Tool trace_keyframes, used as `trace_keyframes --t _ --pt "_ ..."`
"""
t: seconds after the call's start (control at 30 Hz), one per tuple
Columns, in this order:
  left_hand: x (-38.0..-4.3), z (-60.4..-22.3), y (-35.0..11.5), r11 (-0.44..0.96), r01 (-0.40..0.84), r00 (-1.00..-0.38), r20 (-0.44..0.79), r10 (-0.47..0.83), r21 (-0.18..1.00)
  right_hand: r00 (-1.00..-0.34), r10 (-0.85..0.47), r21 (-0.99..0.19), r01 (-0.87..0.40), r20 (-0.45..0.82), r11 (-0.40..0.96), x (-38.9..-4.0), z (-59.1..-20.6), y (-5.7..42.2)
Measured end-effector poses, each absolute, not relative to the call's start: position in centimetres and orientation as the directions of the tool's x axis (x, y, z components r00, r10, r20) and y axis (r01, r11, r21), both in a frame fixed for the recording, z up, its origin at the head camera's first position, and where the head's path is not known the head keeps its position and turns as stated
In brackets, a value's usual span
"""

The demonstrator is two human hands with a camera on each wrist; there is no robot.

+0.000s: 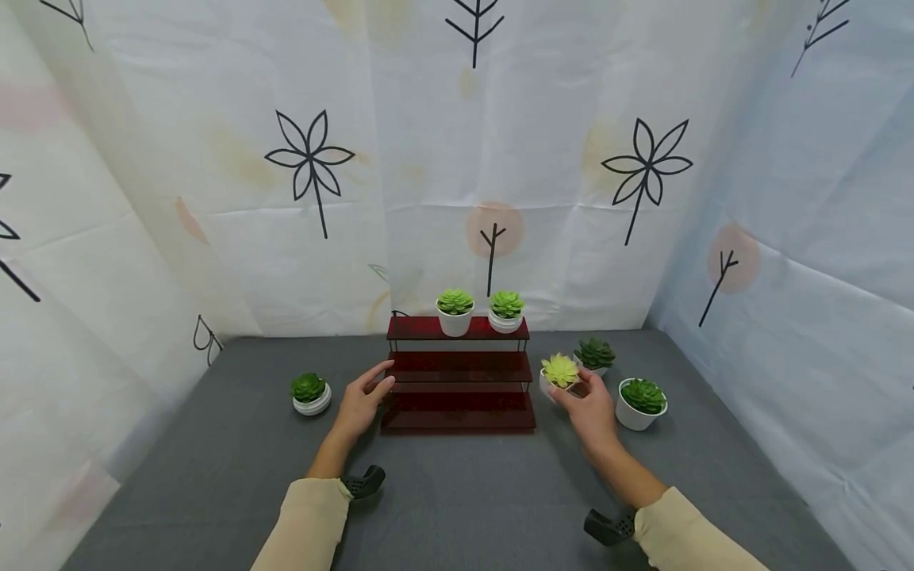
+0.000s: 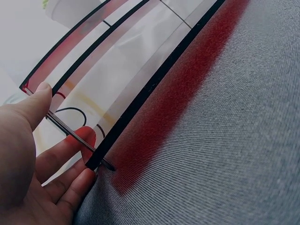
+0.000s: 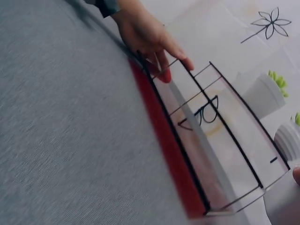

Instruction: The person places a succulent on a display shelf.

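Note:
My left hand holds the left side of a dark red three-tier display stand. In the left wrist view its thumb lies by the metal side rod, and fingertips show through the see-through red tier. On the right, my right hand grips a potted succulent with yellow-green leaves, beside the stand's middle tier. Only part of its white pot shows at the lower right of the right wrist view. Two potted succulents, one in a smooth pot and one in a ribbed pot, stand on the top tier.
A dark green potted succulent stands behind my right hand, and another in a white pot to its right. Left of the stand sits a small succulent in a ribbed pot. Patterned white cloth hangs behind the grey tabletop.

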State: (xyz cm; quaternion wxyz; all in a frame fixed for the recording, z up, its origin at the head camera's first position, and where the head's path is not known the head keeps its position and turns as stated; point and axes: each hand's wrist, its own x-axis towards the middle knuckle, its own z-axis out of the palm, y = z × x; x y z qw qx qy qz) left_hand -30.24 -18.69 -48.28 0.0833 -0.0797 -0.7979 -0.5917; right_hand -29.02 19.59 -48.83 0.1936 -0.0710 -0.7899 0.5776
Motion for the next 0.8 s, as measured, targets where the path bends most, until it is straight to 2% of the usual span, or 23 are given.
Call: trace_keyframes --t 0.33,0.63,0.8 --pt "-28.4 -45.7 -18.0 0.266 0.234 -0.972 0.228 0.056 0.935 -0.932 0.245 -0.938 -0.192 0.267 0.290 -29.6 -47.0 17.3" --pt "-29.9 -47.6 -18.5 0.272 0.204 -0.979 0.201 0.039 0.940 -0.962 0.182 -0.957 -0.155 0.203 0.246 -27.0 -42.1 13.5" --pt "-30.3 -48.3 -18.6 0.297 0.205 -0.978 0.210 0.015 0.933 -0.974 0.138 -0.948 -0.133 0.179 0.289 -27.4 -41.8 12.1"
